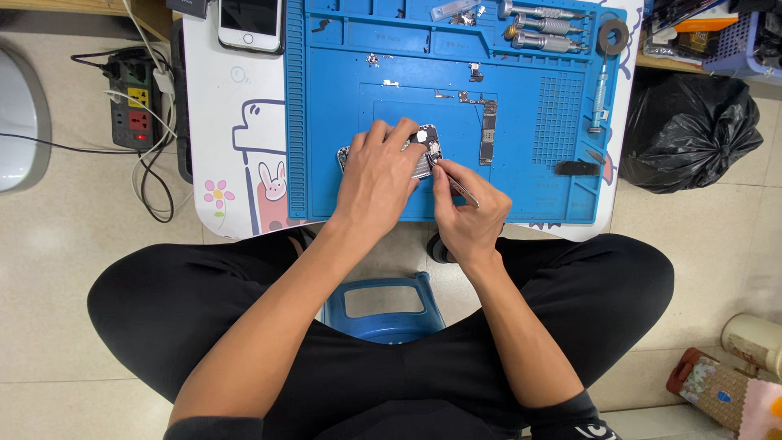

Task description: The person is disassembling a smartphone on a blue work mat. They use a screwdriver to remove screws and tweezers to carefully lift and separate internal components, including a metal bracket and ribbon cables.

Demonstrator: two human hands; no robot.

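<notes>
- Surface (236, 122): a small white top printed with a cartoon rabbit and a pink flower on its left part, standing over a tiled floor.
- Blue work mat (529, 195): covers most of the surface; moulded trays run along its top edge and a grid patch sits at its right.
- Black bag (692, 134): on the floor, right of the surface.
- Power strip (134, 102): on the floor at left, with cables plugged in.
- White phone (250, 23): lies face up at the top edge, just left of the mat.
- Left hand (376, 179): fingers spread and pressed flat over the opened phone body (426, 145), holding it down at mat centre.
- Right hand (466, 213): fingers closed in a pinch on thin tweezers (456, 186), tip at the phone body's right edge.
- Circuit board (488, 132): already out, lying just right of the phone body; judged mid-disassembly, with internal parts remaining.
- Screwdrivers (542, 26): metal-handled, parked in the top trays.
- Small loose parts (476, 75): scattered above the board; type cannot be told.
</notes>
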